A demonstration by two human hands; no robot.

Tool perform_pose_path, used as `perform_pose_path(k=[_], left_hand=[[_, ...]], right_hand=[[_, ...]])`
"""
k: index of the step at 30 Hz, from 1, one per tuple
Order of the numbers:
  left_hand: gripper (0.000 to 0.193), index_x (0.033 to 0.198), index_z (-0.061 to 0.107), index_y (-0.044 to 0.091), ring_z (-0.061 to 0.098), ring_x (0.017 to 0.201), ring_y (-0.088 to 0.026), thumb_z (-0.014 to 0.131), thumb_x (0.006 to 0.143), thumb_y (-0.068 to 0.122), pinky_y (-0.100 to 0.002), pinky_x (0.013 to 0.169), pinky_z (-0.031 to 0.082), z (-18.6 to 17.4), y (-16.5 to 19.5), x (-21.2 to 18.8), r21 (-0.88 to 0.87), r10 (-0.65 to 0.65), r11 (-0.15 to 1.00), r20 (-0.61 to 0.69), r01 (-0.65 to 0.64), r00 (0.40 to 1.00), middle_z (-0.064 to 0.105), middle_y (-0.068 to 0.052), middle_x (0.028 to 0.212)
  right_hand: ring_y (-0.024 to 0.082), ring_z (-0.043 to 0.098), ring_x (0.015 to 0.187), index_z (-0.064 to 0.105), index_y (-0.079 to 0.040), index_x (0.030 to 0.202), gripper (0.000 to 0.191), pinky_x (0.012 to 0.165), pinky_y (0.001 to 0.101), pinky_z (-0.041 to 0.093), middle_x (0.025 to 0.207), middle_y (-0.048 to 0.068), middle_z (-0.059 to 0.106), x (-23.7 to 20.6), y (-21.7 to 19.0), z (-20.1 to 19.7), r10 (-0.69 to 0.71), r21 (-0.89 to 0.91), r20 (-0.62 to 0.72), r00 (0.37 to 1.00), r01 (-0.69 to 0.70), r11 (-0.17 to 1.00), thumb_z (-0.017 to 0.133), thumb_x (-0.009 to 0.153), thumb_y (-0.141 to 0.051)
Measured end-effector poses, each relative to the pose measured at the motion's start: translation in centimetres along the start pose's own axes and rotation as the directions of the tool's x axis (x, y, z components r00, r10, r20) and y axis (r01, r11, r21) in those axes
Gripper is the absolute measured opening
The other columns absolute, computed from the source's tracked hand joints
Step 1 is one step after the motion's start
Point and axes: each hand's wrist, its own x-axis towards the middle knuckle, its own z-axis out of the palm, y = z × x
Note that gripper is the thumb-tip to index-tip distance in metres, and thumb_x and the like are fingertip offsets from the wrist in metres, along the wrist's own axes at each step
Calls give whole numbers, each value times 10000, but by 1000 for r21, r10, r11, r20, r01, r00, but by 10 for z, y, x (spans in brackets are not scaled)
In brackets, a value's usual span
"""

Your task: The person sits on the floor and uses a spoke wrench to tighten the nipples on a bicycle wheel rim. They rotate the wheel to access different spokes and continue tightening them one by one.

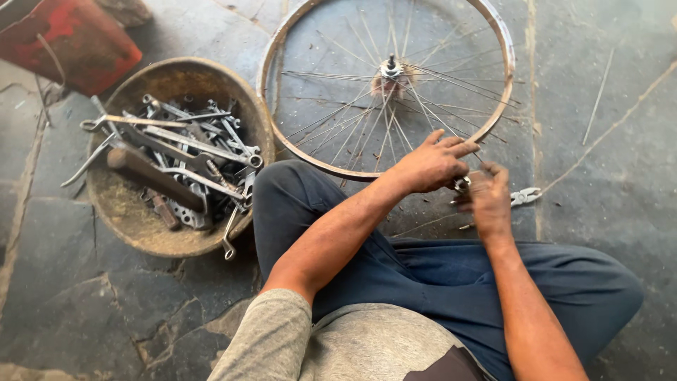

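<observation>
Hands (431,164) (488,199) at wheel rim (303,159), tool basin (116,204) well apart leftward.

Soft, even daylight fills the scene, with no hard shadows on the stone floor (620,176). The spanners in the bowl (176,70) catch pale glints. The hands (458,180) are slightly motion-blurred, and the wheel rim (278,42) bows from wide-angle distortion.
</observation>
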Motion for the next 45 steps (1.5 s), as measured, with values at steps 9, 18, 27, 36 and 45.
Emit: perform_pose_path(k=[9,18,27,36,45], left_hand=[[179,1006,768,208,520,1375,-250,671,861,248,-576,1171,344,16,-12,-2,45,-1,999,14,1,1000,534,-29,1512],[195,1026,785,267,497,1382,-251,634,904,289,-631,1160,294,0,-8,-9,109,-74,992,145,58,987,391,19,1600],[182,1008,784,266,597,1283,-225,642,901,224,-664,1178,266,-1,-14,-14,74,-21,997,74,16,997,420,20,1591],[160,926,784,211,616,1225,-240,629,917,249,-662,1192,240,-16,1,-8,142,-109,986,186,83,977,454,49,1572],[163,893,772,189,618,1212,-256,610,887,202,-639,1160,270,-12,-2,-8,146,-41,989,135,21,990,470,18,1557]], right_hand=[[318,659,777,595,-75,1072,351,640,418,504,926,118,655,29,45,2,353,289,185,917,-394,873,593,973,-412],[372,660,865,606,-57,959,155,755,467,542,955,164,647,12,27,9,-534,-861,240,811,432,269,687,964,-189],[200,610,615,674,-54,991,508,506,322,459,793,112,689,25,38,7,383,375,338,859,-497,783,576,955,-552],[251,628,812,674,-81,1021,183,703,380,507,947,119,675,15,34,4,-552,-692,152,820,487,533,689,970,-256],[185,609,598,656,-71,1014,305,516,332,481,854,109,688,24,31,7,364,297,256,895,-432,852,678,937,-366]])
